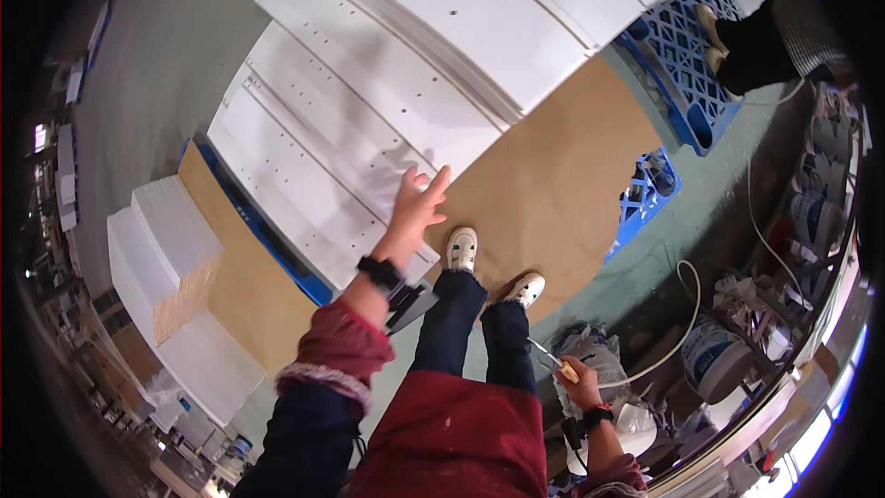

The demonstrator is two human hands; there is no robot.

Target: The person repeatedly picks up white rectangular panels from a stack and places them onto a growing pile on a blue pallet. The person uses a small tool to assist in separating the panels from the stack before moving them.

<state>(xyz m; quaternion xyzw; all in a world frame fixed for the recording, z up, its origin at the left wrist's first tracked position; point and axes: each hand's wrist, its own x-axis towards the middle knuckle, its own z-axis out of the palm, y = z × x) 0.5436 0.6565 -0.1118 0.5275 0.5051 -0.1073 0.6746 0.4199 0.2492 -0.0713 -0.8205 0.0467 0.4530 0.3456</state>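
My left hand (419, 203) is stretched out over the white panels with its fingers spread, holding nothing. Beneath and beyond it lie several long white panels (336, 83), overlapping in layers and dotted with small holes. Whether the fingertips touch a panel, I cannot tell. Low at my right side, my right hand (583, 389) is closed around the yellowish handle of a slim metal-bladed tool (568, 371). Its blade points away from me toward the upper left; its exact kind is unclear.
Brown board (544, 166) lies under my shoes. A blue plastic pallet (687, 65) stands far right, where another person's feet (714, 41) show. White stacked boards (171, 249) are at left. On the right are a pale hose (693, 304) and a bucket (717, 360).
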